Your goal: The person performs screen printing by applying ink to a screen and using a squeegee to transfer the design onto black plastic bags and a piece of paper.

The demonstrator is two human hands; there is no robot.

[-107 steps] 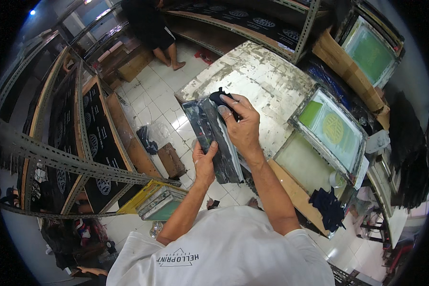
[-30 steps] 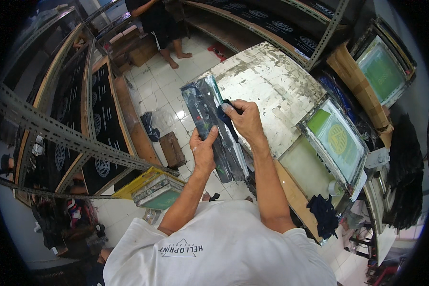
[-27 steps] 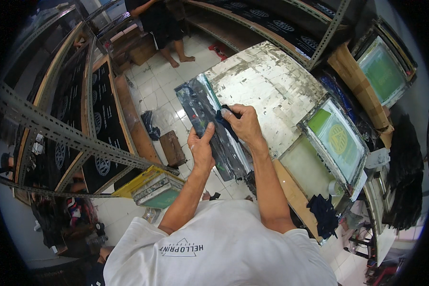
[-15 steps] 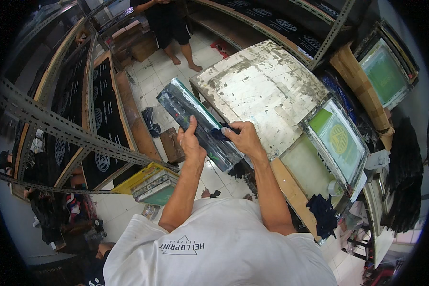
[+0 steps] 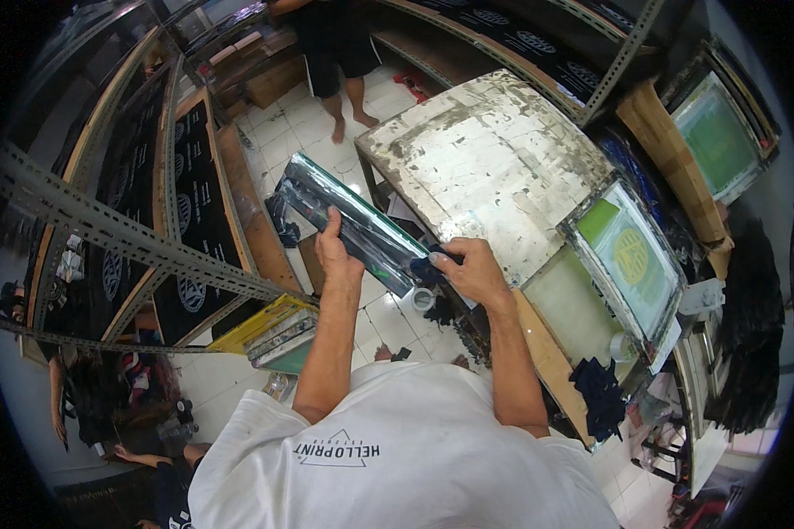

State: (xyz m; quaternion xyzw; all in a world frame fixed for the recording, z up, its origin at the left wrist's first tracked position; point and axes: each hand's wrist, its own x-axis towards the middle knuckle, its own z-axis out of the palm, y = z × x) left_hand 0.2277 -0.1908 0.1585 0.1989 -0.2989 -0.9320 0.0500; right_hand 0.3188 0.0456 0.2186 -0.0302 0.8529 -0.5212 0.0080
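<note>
A long squeegee (image 5: 372, 236), with a dark, ink-smeared body and a glossy green blade edge, is held tilted in front of me above the floor. My left hand (image 5: 338, 263) grips it from the near side, with the thumb over its face. My right hand (image 5: 478, 275) pinches a dark cloth (image 5: 425, 267) against the squeegee's lower right end. The fingers behind the squeegee are hidden.
To the right stands a paint-worn white table (image 5: 494, 154), with a green printing screen (image 5: 631, 260) leaning beside it. A dark rag (image 5: 598, 397) lies on a wooden board. Metal racks (image 5: 150, 238) of black printed fabric line the left. Another person (image 5: 340, 53) stands at the far side.
My right hand and the cloth have slid toward the squeegee's lower right end. The squeegee has shifted slightly left. The person at the far side has moved right.
</note>
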